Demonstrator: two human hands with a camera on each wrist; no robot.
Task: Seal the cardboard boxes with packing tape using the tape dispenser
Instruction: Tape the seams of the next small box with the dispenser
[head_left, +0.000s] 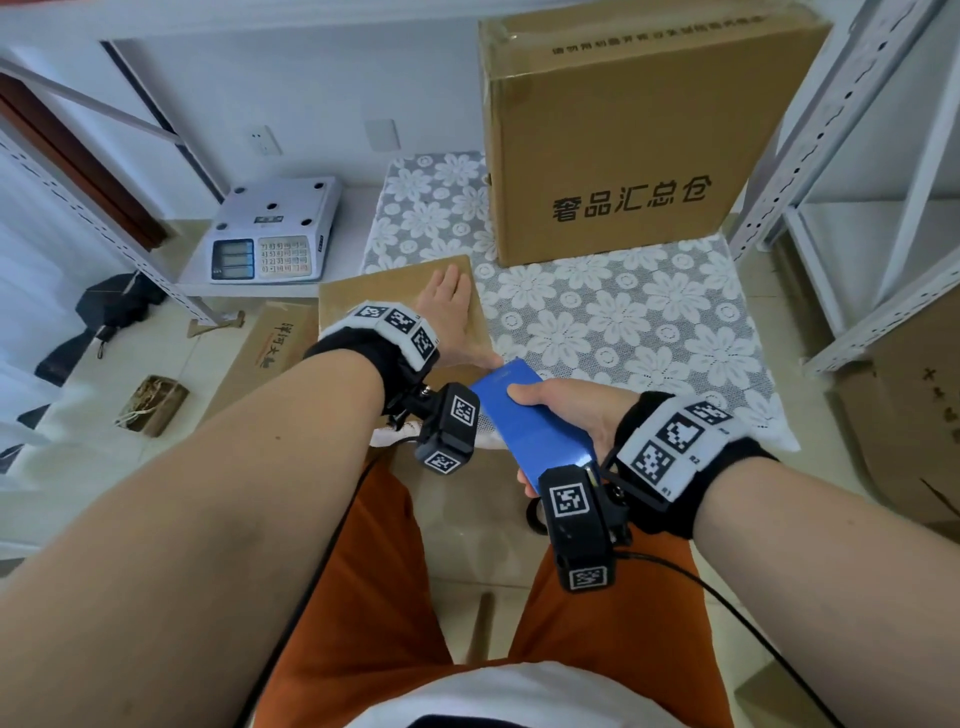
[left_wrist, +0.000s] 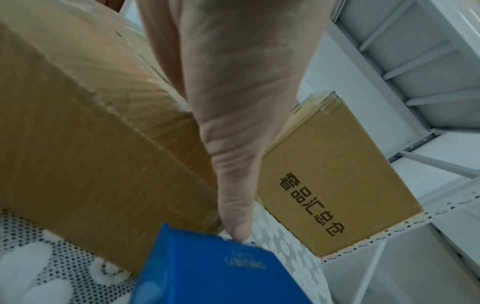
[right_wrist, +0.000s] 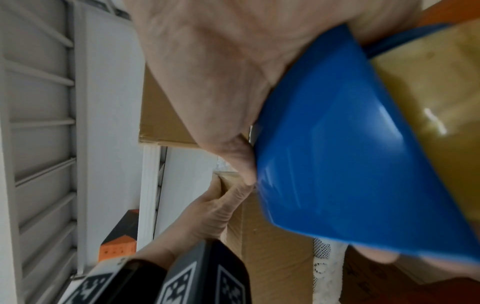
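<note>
A small cardboard box (head_left: 374, 296) lies on the lace-covered table's near left corner. My left hand (head_left: 447, 306) rests flat on its top with straight fingers, and the thumb (left_wrist: 233, 222) runs down the near side. My right hand (head_left: 566, 410) grips a blue tape dispenser (head_left: 524, 415) just in front of that box, its front end close to the left thumb. The right wrist view shows the dispenser (right_wrist: 337, 154) with a brownish tape roll (right_wrist: 441, 113) inside. A larger printed cardboard box (head_left: 623, 140) stands at the back of the table, tape along its top edge.
The white lace tablecloth (head_left: 623, 322) covers the table. A white electronic scale (head_left: 275, 234) sits on a low shelf to the left. Metal shelving (head_left: 857, 156) rises at the right, with more cardboard (head_left: 914, 415) below. A flattened carton (head_left: 265, 353) lies on the floor at the left.
</note>
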